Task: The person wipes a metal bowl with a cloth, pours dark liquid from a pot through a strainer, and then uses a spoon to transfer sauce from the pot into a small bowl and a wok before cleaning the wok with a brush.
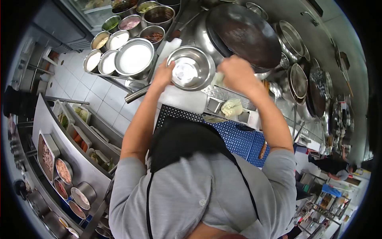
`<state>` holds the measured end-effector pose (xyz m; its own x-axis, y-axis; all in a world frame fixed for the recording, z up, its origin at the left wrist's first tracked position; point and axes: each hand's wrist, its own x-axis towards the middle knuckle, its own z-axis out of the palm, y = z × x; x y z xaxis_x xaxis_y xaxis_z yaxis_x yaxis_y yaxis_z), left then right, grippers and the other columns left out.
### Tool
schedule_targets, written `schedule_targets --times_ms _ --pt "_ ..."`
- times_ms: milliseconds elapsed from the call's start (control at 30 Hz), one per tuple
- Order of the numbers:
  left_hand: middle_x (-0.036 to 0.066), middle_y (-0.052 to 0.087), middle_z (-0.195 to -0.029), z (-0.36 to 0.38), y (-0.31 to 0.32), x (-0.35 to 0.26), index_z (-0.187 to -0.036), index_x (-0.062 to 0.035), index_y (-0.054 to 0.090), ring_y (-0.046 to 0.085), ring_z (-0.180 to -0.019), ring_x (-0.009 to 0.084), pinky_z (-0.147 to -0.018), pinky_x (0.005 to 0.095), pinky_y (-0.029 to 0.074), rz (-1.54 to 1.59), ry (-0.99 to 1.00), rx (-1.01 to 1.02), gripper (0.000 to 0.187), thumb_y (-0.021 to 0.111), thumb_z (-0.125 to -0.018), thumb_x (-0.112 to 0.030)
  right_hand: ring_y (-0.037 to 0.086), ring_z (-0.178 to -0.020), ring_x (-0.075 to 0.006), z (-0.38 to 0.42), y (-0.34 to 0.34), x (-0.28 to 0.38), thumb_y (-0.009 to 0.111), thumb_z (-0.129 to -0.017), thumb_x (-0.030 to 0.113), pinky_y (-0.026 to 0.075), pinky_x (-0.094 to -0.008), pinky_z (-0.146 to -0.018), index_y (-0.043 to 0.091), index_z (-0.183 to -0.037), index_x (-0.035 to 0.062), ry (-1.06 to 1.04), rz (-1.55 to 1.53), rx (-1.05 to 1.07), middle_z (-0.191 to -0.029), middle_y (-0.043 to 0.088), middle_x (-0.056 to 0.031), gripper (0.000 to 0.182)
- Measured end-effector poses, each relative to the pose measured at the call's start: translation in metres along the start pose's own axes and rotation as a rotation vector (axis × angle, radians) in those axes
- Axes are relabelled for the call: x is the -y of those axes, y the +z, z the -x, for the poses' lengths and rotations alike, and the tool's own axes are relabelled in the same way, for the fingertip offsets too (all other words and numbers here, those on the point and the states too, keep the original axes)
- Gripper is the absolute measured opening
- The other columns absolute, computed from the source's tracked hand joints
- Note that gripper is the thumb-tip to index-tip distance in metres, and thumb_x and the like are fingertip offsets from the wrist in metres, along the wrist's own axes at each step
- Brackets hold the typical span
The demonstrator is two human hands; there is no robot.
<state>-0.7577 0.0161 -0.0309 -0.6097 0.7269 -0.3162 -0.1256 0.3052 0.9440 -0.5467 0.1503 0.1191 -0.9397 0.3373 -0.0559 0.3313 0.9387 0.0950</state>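
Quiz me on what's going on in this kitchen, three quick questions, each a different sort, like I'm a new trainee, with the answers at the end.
1. True or false: the steel bowl is filled to its rim with milk.
2. What is the left hand doing? A) stirring sauce B) holding that bowl at its rim C) lifting a carrot
3. Fill in the colour: over a grey shirt, the person wears a ____ apron.
Key: 1 false; 2 B; 3 black.

Left grip (164, 75): fingers curled. Right grip (235, 71): curled, back upward, right of left grip. Forearms extended forward.
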Motion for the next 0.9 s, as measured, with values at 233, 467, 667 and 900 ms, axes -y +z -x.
schedule_targets --times_ms 233,467,667,900 --pt "0.015 0.065 -0.124 -0.001 0.003 -0.015 -0.136 0.0043 0.055 0.06 -0.112 0.0231 -0.102 0.0312 0.041 -0.244 0.455 0.175 0.046 0.058 -0.096 -0.018 0.065 -0.083 -0.0198 -0.025 0.029 -0.05 0.073 -0.087 0.047 0.05 -0.0368 -0.075 0.07 -0.1 0.0023 0.164 -0.821 -0.268 -0.088 0.07 -0.0104 0.046" --pt "0.018 0.067 -0.11 0.001 0.022 -0.027 -0.126 0.0034 0.059 0.069 -0.095 0.0263 -0.078 0.0368 0.056 0.371 0.118 -0.008 0.038 0.057 -0.091 -0.012 0.056 -0.084 -0.0202 0.002 0.115 0.046 0.073 -0.09 0.034 0.048 -0.0324 -0.081 0.054 -0.117 0.001 0.463 -1.151 -0.753 -0.103 0.063 -0.0114 0.047" --pt "0.006 0.062 -0.082 0.031 0.037 -0.036 -0.102 0.0006 0.062 0.061 -0.061 0.0182 -0.048 0.0328 0.052 0.515 -0.187 0.039 0.025 0.058 -0.078 -0.001 0.051 -0.112 -0.0255 -0.01 0.116 0.037 0.068 -0.093 0.042 0.04 -0.0378 -0.099 0.052 -0.108 0.002 0.16 -1.033 -1.115 -0.116 0.055 -0.0159 0.046" --pt "0.005 0.056 -0.069 -0.008 0.015 -0.022 -0.088 -0.0016 0.061 0.051 -0.054 0.0145 -0.045 0.0329 0.044 0.102 -0.094 0.315 0.013 0.061 -0.075 -0.005 0.054 -0.087 -0.0175 -0.04 0.102 -0.03 0.05 -0.102 0.049 0.046 -0.0362 -0.081 0.059 -0.102 0.0009 0.568 -1.598 -0.486 -0.089 0.06 -0.0088 0.049"
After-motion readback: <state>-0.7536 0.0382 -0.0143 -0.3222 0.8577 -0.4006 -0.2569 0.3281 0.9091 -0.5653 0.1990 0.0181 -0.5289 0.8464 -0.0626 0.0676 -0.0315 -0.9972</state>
